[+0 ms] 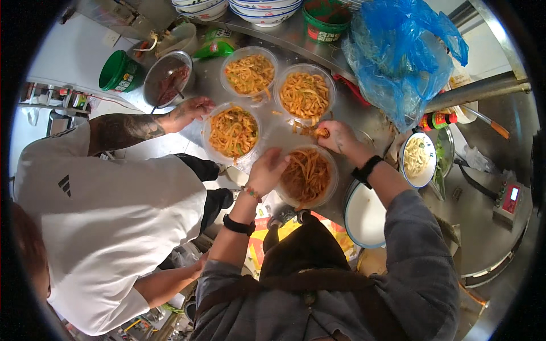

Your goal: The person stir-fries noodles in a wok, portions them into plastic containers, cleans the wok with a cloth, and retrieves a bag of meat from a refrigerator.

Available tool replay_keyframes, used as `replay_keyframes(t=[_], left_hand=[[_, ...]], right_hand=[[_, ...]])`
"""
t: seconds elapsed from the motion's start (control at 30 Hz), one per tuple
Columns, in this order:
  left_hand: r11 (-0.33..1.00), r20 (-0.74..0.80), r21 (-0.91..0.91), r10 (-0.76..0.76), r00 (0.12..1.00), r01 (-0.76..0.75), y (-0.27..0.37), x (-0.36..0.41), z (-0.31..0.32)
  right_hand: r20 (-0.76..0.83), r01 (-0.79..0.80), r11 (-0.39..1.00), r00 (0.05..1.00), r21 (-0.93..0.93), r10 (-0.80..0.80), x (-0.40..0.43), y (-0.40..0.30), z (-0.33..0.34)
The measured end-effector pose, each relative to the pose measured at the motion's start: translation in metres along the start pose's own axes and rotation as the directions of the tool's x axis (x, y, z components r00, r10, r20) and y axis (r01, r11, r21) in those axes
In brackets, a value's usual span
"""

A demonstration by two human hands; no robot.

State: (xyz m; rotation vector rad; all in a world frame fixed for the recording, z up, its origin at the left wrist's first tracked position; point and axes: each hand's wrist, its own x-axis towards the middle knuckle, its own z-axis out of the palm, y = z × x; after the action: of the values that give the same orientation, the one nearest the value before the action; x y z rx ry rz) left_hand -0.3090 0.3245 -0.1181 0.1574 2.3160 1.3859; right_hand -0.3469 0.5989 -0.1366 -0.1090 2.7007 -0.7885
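Observation:
My left hand (pixel 268 170) rests with fingers spread at the left rim of the nearest clear plastic bowl of sauced noodles (pixel 306 177); whether it grips the rim cannot be told. My right hand (pixel 337 135) is closed on a small bunch of sauced noodles (pixel 320 132), just above that bowl. Some noodle strands trail leftward from the fingers over the steel counter. Three more clear bowls of noodles stand beyond: one at left (pixel 232 132), one at the far left (pixel 249 71) and one at the far right (pixel 304 94).
A co-worker's hand (pixel 190 113) is beside the left bowl. Behind it stand a steel pot (pixel 184 85) and a green bucket (pixel 119 71). A blue plastic bag (pixel 392 59) and stacked bowls (pixel 265 13) sit along the back. To the right are a white enamel basin (pixel 364 217) and a bowl of pale noodles (pixel 416 157).

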Motion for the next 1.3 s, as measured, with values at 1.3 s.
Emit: replay_keyframes(t=[1.3], left_hand=[[0.563,-0.05,-0.817,-0.287,0.957,0.126,0.065,0.126,-0.031]], right_hand=[[-0.043,0.043,0.796,0.999,0.604,-0.021,-0.01,-0.012,-0.063]])
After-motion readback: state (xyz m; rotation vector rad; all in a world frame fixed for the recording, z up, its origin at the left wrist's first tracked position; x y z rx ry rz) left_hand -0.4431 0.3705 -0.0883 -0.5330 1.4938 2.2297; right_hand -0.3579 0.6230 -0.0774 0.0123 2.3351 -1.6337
